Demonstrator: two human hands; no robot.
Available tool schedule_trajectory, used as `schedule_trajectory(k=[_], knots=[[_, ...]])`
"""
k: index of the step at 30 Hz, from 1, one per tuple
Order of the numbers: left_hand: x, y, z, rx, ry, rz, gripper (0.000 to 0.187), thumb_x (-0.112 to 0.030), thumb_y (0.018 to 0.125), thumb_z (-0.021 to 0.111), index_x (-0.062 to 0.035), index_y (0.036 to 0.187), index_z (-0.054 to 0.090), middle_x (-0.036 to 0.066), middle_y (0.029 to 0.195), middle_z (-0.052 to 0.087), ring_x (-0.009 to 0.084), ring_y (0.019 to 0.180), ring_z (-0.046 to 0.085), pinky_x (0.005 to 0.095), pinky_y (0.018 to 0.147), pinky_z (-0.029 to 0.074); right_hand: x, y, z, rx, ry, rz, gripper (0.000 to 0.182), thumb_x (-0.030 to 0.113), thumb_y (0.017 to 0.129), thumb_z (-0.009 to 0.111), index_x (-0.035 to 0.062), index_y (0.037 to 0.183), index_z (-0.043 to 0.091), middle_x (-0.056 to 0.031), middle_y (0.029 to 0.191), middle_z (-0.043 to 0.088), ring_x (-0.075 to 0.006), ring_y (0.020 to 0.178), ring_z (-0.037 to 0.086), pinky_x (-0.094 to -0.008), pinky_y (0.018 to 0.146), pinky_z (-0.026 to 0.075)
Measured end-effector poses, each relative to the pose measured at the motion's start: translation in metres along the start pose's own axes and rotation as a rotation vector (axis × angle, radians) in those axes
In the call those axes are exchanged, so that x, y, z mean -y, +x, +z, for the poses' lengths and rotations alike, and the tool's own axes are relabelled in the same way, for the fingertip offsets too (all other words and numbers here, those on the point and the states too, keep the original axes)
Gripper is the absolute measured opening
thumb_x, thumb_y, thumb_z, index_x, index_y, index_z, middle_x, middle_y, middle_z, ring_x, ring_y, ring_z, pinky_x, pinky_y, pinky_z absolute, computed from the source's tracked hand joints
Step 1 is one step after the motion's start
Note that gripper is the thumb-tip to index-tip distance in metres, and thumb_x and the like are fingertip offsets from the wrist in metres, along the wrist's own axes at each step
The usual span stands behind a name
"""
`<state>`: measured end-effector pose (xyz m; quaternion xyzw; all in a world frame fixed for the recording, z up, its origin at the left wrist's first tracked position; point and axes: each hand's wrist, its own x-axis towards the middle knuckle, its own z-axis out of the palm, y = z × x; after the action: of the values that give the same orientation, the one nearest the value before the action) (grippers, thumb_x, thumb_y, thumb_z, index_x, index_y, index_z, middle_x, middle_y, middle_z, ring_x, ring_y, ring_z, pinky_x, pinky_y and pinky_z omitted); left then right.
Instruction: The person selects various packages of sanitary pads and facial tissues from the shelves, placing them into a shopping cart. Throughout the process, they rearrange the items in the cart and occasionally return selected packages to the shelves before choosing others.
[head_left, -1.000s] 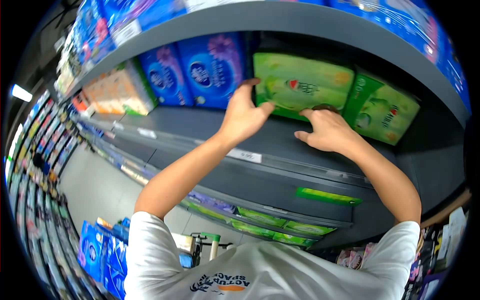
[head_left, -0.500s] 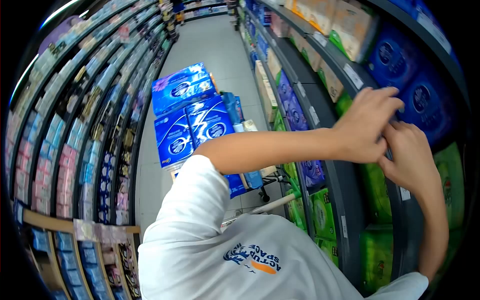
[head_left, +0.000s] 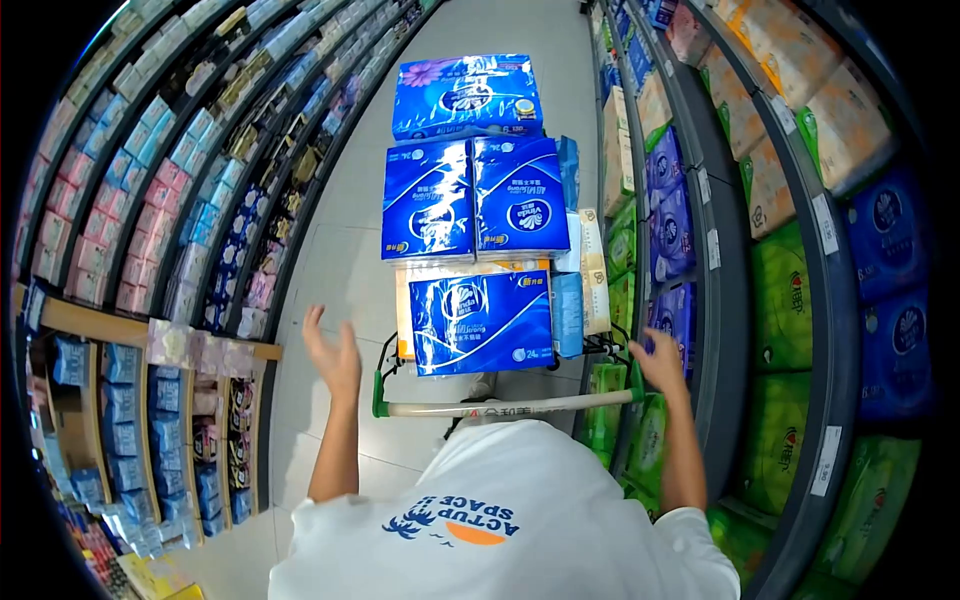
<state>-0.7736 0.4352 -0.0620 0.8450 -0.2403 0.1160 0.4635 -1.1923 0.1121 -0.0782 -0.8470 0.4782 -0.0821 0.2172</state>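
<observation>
My left hand [head_left: 333, 348] is raised in the air to the left of the shopping cart's handle [head_left: 430, 409], its fingers spread and nothing in them. On the other side, my right hand [head_left: 661, 360] hovers close to the handle's green right end, with thumb and fingers apart and nothing visible in it. Blue tissue packs fill the cart: one lies nearest me [head_left: 482, 325], a pair [head_left: 428, 200] sits behind it, and a larger flowered pack [head_left: 467, 97] is at the far end. Light blue packs [head_left: 568, 315] and a cream pack [head_left: 594, 270] stand along the right side.
Shelves of small tissue packets [head_left: 150, 215] line the left of the aisle. On the right, dark shelves hold green packs [head_left: 782, 300], purple packs [head_left: 670, 215] and blue packs [head_left: 905, 330]. Grey tiled floor [head_left: 335, 260] runs between the left shelves and the cart.
My hands, together at the right shelf before, have separated and come down to either side of the cart handle. My view has turned left, so the cart is now straight ahead.
</observation>
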Motion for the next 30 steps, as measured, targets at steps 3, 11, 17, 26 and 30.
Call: schedule_trajectory(k=[3,11,17,26,30], knots=[[0.042,-0.065,-0.02,0.037,-0.022,-0.418,0.045,-0.016,0.086,0.066,0.0055,0.123,0.052,0.022,0.124,0.056,0.0339,0.122,0.05,0.0411,0.104,0.037,-0.04,-0.051,0.04,0.068,0.251,0.213,0.047,0.034,0.085,0.068,-0.0047,0.11,0.062,-0.0221,0.1,0.063,-0.0345,0.093,0.058,-0.0418,0.084,0.045],[0.039,-0.115,0.023,0.253,0.391,-0.523,0.044,-0.028,0.076,0.069,-0.0051,0.112,0.061,0.017,0.1,0.068,0.0369,0.091,0.066,0.0446,0.078,0.051,-0.008,-0.059,0.05,0.083,0.284,0.549,0.026,0.019,0.085,0.057,-0.0029,0.098,0.06,-0.0194,0.079,0.061,-0.0322,0.071,0.061,-0.0452,0.067,0.046],[0.038,-0.093,0.026,0.445,0.537,-0.546,0.032,-0.026,0.076,0.064,-0.0067,0.101,0.061,0.014,0.084,0.07,0.0353,0.082,0.067,0.0458,0.073,0.052,-0.043,-0.032,0.078,0.21,0.049,0.459,0.036,0.014,0.083,0.059,-0.0063,0.112,0.058,-0.028,0.098,0.066,-0.0389,0.087,0.066,-0.0459,0.069,0.05],[0.073,-0.079,0.05,0.35,0.569,-0.379,0.025,-0.023,0.073,0.066,-0.0078,0.092,0.059,0.017,0.078,0.067,0.0393,0.077,0.065,0.0496,0.066,0.049,-0.032,-0.013,0.091,0.128,0.076,0.505,0.034,0.023,0.072,0.064,-0.0035,0.092,0.067,-0.0287,0.093,0.067,-0.043,0.089,0.066,-0.0464,0.077,0.052],[0.076,-0.072,0.067,0.293,0.51,-0.398,0.02,-0.018,0.074,0.067,-0.0043,0.086,0.058,0.017,0.08,0.068,0.0385,0.077,0.066,0.0488,0.066,0.05,-0.002,-0.001,0.058,0.353,-0.058,0.57,0.042,0.032,0.071,0.061,-0.0033,0.091,0.07,-0.0273,0.097,0.068,-0.041,0.093,0.066,-0.0452,0.081,0.053]])
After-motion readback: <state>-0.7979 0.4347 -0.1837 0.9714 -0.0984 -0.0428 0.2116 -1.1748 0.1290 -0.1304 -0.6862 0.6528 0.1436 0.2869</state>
